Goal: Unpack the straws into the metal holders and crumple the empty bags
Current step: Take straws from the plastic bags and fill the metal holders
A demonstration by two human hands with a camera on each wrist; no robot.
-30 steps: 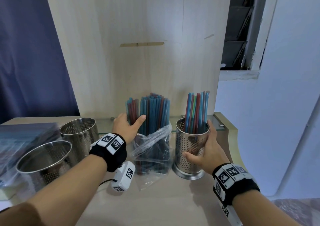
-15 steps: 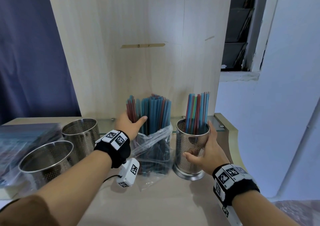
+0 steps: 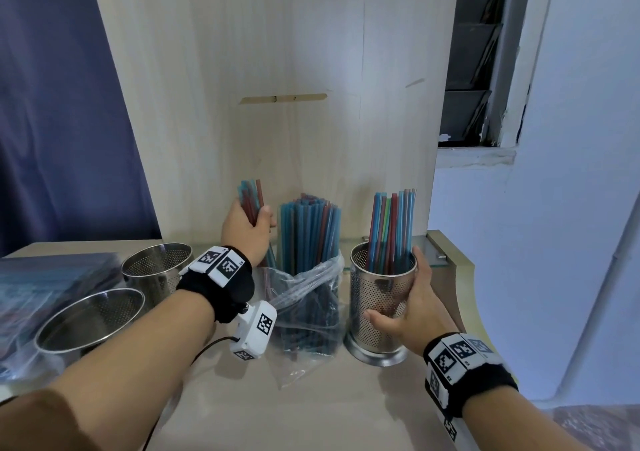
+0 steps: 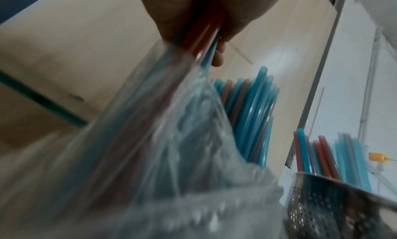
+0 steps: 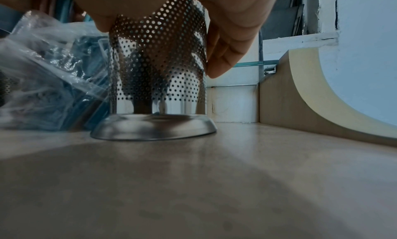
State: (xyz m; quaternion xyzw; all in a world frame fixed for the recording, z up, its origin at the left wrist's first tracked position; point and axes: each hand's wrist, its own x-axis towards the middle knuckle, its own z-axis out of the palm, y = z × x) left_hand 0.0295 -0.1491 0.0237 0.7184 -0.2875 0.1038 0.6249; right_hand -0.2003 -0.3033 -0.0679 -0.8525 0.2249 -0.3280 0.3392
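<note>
On the counter [image 3: 346, 412], the open bag [image 3: 304, 298] is standing beside the holder [image 3: 381, 298] that the right hand [image 3: 412, 315] is gripping. The left hand [image 3: 247, 232] is clutching 1 bunch of straws [image 3: 251, 201], lifting it out; next, carrying it across into the holder.

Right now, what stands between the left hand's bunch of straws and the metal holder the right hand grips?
In the head view, the clear plastic bag with its upright bundle of remaining straws stands between the bunch of straws and the metal holder.
</note>
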